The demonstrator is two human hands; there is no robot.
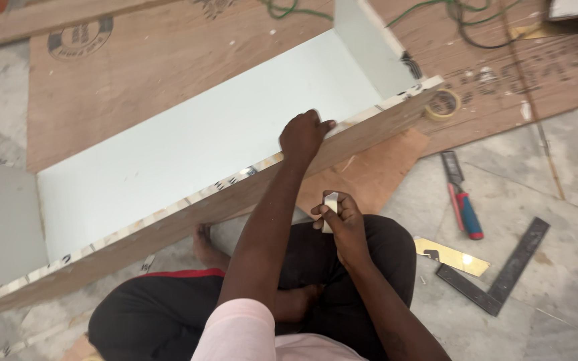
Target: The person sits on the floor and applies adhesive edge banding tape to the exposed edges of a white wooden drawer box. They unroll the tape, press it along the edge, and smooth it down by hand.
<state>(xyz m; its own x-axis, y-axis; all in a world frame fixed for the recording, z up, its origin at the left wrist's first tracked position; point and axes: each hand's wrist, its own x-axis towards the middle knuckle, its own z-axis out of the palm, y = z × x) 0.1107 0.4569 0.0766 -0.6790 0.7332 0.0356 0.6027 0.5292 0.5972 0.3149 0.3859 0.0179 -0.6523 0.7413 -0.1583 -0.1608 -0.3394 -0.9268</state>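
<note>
Pale strip piece (pixel 330 208) sits pinched in the right hand (pixel 342 224) above the lap; farther out the left hand (pixel 302 137) presses flat, fingers spread, on the plywood panel's edge (pixel 235 194), seemingly mid edge-banding. Beyond lies a tape roll (pixel 443 103).

**Open floor right, panel wall ahead**

Your way forward is blocked by the upright panel edge (pixel 222 190) and side wall (pixel 369 47). Right floor is passable between chisel (pixel 463 200), square (pixel 503 274) and tape roll (pixel 443 103); cables (pixel 463 20) clutter the far plywood (pixel 135 73).
</note>
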